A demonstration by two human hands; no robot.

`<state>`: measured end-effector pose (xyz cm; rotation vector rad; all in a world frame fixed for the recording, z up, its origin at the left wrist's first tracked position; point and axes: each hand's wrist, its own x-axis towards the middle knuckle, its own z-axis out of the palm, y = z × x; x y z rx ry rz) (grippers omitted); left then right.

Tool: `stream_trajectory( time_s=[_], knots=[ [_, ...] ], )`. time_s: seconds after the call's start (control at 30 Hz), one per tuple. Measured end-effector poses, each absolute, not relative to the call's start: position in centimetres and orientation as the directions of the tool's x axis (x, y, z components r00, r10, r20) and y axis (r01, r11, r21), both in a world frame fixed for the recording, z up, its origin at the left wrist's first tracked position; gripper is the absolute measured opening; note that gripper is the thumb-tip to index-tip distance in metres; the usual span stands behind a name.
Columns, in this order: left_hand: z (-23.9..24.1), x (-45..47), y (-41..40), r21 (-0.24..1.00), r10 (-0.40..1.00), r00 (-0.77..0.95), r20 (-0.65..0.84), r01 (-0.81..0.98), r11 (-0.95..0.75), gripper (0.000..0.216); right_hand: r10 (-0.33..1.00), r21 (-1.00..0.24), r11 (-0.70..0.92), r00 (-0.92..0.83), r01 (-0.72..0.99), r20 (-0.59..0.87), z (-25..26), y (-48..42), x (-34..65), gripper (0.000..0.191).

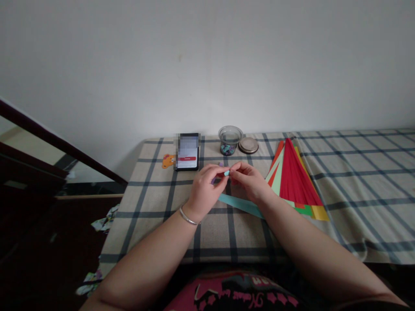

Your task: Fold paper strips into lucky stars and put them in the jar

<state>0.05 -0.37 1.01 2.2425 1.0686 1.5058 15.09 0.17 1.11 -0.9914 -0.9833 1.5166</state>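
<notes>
My left hand [207,183], with a silver bangle on the wrist, is closed in a pinch on a small light-blue folded paper piece [226,172]. From the other side my right hand [248,179] pinches the same piece, so the fingertips of both hands nearly meet. Below them, light-blue paper strips [241,204] lie on the cloth, partly covered by my right forearm. A bit of purple [221,164] shows just behind my left fingers; what it is I cannot make out.
Beyond my hands stands a clear plastic jar [229,140] with small coloured pieces inside, its round lid [248,145] beside it. A phone [188,151] overlaps an orange bear cutout [168,161]. Fanned red, green, orange and yellow paper strips [293,179] lie right on the checked tablecloth [366,185].
</notes>
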Motion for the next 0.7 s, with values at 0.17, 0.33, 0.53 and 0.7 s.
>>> stream_trajectory(
  time_s=[0.17, 0.33, 0.53, 0.7],
  knots=[
    [0.97, 0.03, -0.36, 0.539, 0.672, 0.214, 0.709, 0.45, -0.712, 0.019, 0.985, -0.943, -0.147, -0.135, -0.3, -0.111, 1.35, 0.16, 15.07, 0.036],
    [0.91, -0.03, -0.35, 0.539, 0.672, 0.213, 0.709, 0.45, -0.712, 0.019, 0.986, -0.939, -0.15, -0.119, -0.308, -0.118, 1.18, 0.18, 14.99, 0.037],
    [1.05, 0.03, -0.39, 0.536, 0.67, 0.219, 0.709, 0.449, -0.715, 0.02, 0.992, -0.957, -0.074, -0.118, -0.282, -0.042, 0.79, 0.39, 15.07, 0.037],
    [1.05, 0.11, -0.38, 0.571, 0.693, 0.191, 0.695, 0.439, -0.693, 0.017, 0.995, -0.959, -0.05, -0.102, -0.28, -0.022, 0.83, 0.28, 15.02, 0.035]
  ],
)
